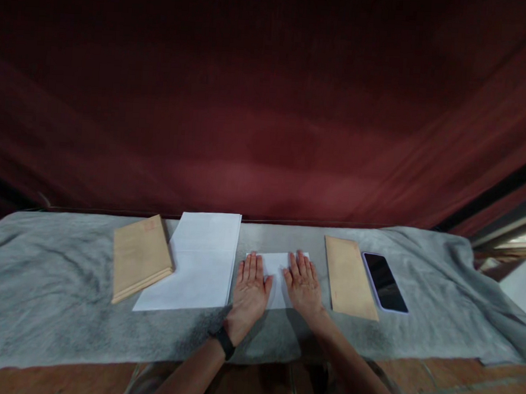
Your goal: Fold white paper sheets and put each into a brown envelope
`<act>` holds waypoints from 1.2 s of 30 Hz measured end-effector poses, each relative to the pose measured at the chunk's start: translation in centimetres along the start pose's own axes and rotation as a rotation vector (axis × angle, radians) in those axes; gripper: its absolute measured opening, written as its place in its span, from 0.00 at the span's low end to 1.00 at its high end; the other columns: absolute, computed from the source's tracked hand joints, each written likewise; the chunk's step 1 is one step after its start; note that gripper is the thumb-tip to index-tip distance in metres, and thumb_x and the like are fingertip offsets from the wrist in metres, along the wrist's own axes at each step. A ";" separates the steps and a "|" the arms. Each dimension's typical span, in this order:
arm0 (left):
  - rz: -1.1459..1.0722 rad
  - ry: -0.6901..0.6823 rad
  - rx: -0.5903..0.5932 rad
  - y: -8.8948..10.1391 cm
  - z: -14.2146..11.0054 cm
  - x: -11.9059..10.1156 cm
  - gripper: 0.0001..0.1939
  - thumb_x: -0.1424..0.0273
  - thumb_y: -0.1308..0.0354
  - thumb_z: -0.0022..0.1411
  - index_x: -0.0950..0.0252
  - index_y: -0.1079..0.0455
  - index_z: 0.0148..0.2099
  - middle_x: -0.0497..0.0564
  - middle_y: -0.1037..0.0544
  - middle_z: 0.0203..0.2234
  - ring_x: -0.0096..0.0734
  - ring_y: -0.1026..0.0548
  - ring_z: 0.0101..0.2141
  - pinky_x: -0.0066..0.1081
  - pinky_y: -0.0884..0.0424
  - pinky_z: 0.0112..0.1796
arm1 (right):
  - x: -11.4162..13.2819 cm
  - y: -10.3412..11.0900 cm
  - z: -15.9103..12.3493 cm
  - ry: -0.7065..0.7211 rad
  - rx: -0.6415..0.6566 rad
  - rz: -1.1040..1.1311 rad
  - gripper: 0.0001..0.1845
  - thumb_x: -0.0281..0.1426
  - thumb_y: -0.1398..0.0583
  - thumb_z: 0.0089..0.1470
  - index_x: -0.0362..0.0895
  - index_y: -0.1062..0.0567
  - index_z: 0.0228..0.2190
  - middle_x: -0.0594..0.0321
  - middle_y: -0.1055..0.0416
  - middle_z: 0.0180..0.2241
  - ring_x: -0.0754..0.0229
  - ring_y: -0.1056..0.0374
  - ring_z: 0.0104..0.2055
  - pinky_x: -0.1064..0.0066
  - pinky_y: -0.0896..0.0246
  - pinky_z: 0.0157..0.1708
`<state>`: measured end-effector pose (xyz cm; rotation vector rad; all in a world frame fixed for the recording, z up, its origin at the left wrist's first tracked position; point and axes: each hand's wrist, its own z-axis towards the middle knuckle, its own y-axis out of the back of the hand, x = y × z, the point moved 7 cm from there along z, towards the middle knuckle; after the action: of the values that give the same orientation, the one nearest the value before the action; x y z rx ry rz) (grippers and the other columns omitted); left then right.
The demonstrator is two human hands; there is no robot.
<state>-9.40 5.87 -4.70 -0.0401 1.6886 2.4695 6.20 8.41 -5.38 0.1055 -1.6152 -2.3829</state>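
Both my hands lie flat on a small folded white paper (275, 263) in the middle of the table. My left hand (249, 291) presses its left part, fingers stretched out and together; a dark band sits on that wrist. My right hand (303, 282) rests on the paper's right part, fingers also extended. Neither hand grips anything.
A grey cloth (52, 291) covers the table. Left of my hands lie a stack of white sheets (196, 264) and a pile of brown envelopes (140, 255). To the right lie one brown envelope (349, 276) and a dark phone (385, 282). A red curtain (267, 120) hangs behind.
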 end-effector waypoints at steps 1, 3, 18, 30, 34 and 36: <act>0.000 0.002 -0.008 0.2 -0.1 0.0 0.31 0.64 0.56 0.72 0.80 0.45 0.70 0.70 0.42 0.68 0.51 0.46 0.69 0.51 0.44 0.66 | 0.0 0.0 0.0 -0.003 0.001 0.003 0.30 0.40 0.55 0.71 0.38 0.39 0.66 0.43 0.45 0.68 0.44 0.46 0.69 0.50 0.51 0.65; -0.009 -0.034 -0.009 0.7 -0.2 -0.6 0.30 0.65 0.56 0.72 0.78 0.46 0.70 0.68 0.42 0.68 0.50 0.46 0.69 0.52 0.44 0.66 | 0.0 0.0 0.1 -0.007 0.009 0.008 0.30 0.39 0.56 0.71 0.38 0.39 0.66 0.43 0.44 0.68 0.44 0.46 0.69 0.50 0.51 0.65; -0.143 -0.319 0.156 1.9 -1.6 -4.5 0.29 0.61 0.56 0.74 0.68 0.45 0.71 0.58 0.41 0.69 0.44 0.47 0.69 0.51 0.48 0.67 | -0.4 0.2 0.2 0.034 0.131 0.006 0.29 0.36 0.57 0.71 0.38 0.40 0.67 0.45 0.49 0.70 0.45 0.52 0.72 0.47 0.54 0.67; -0.206 -0.536 0.180 3.3 -5.1 -5.3 0.31 0.56 0.53 0.73 0.70 0.41 0.69 0.61 0.36 0.67 0.39 0.43 0.68 0.41 0.51 0.68 | 2.3 0.4 0.1 0.198 0.205 0.171 0.29 0.36 0.62 0.72 0.45 0.38 0.66 0.58 0.43 0.68 0.57 0.49 0.71 0.56 0.55 0.69; -0.206 -0.562 0.224 4.3 -6.8 -5.6 0.35 0.50 0.56 0.73 0.69 0.44 0.70 0.60 0.39 0.68 0.39 0.45 0.69 0.42 0.53 0.68 | 1.4 0.6 0.3 0.184 0.160 0.071 0.28 0.35 0.59 0.72 0.45 0.38 0.66 0.55 0.45 0.69 0.53 0.48 0.70 0.54 0.53 0.67; -0.189 -0.552 0.245 4.5 -7.4 -5.8 0.35 0.51 0.58 0.73 0.69 0.46 0.71 0.59 0.41 0.69 0.39 0.46 0.69 0.42 0.53 0.68 | 0.9 0.6 0.2 0.182 0.142 0.010 0.28 0.35 0.57 0.71 0.43 0.39 0.67 0.51 0.47 0.70 0.50 0.48 0.70 0.52 0.54 0.66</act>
<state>-4.72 -3.19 -2.58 0.4439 1.6245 1.8858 5.42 8.14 -4.64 0.3302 -1.6907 -2.1789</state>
